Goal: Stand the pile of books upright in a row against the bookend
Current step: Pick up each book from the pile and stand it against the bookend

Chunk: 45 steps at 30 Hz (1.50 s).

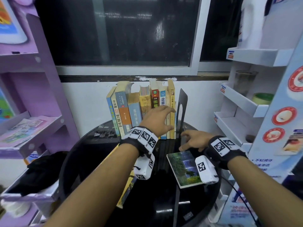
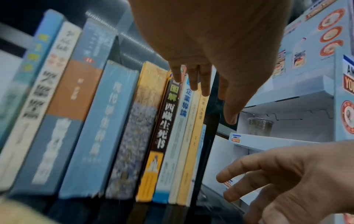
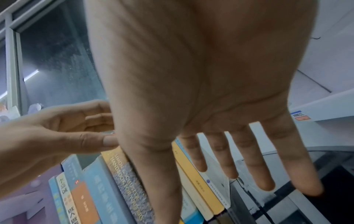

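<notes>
With both hands spread and holding nothing, left hand (image 1: pixel 157 119) should steady the row of books (image 1: pixel 141 112) leaning at twelve o'clock on the bench (image 1: pixel 91 154) while right hand (image 1: pixel 194 141) braces the bookend (image 1: pixel 182 108) at one o'clock

Glossy black table (image 1: pixel 147 202); matt black bookend (image 1: pixel 182 108); paper books (image 1: pixel 131 110).

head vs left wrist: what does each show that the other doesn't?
Only the head view: the book with the waterfall cover lying flat on the black table, the purple shelf on the left, and both wrist bands.

Only the left wrist view: the lower spine text of the dark book and the left hand's fingertips near the spines by the bookend; contact is unclear.

Both: the row of upright books, the black bookend, the left hand, the right hand and the white shelf.
</notes>
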Motion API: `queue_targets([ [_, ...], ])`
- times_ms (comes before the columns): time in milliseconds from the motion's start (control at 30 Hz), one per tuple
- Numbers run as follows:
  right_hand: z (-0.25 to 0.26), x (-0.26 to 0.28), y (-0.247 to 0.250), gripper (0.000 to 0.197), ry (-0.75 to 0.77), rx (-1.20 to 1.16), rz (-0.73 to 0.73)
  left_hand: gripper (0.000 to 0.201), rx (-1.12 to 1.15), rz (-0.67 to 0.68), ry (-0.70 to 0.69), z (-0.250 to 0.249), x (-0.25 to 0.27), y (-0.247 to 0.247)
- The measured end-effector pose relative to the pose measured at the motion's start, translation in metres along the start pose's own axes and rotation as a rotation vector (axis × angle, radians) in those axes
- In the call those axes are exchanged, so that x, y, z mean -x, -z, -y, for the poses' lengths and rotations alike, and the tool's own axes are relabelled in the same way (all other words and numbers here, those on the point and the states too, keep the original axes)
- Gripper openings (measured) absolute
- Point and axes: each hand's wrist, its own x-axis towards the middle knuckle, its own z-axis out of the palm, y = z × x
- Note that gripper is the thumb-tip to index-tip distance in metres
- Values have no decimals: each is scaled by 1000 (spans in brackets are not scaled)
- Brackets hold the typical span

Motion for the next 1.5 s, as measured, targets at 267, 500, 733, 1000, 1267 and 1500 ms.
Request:
queue_targets([
  [267,-15,2,-25,86,-90,7,17,80,193,427,232,-6,32,-34],
  [500,-14,7,-34,86,-116,-39,-17,97,296,601,331,-7,44,-54],
  [733,-11,13,-45,96,-124,20,-74,100,185,635,338,-14,54,-65],
  [1000,-14,14,-51,107,-158,-24,-99,102,112,558,311,-20,53,-73],
  [1267,-15,15,-53,80,-174,-112,-43,92,151,531,336,-20,56,-78],
  [1500,-15,21,-53,76,-115,-167,-88,91,275,483,322,-16,60,-83],
])
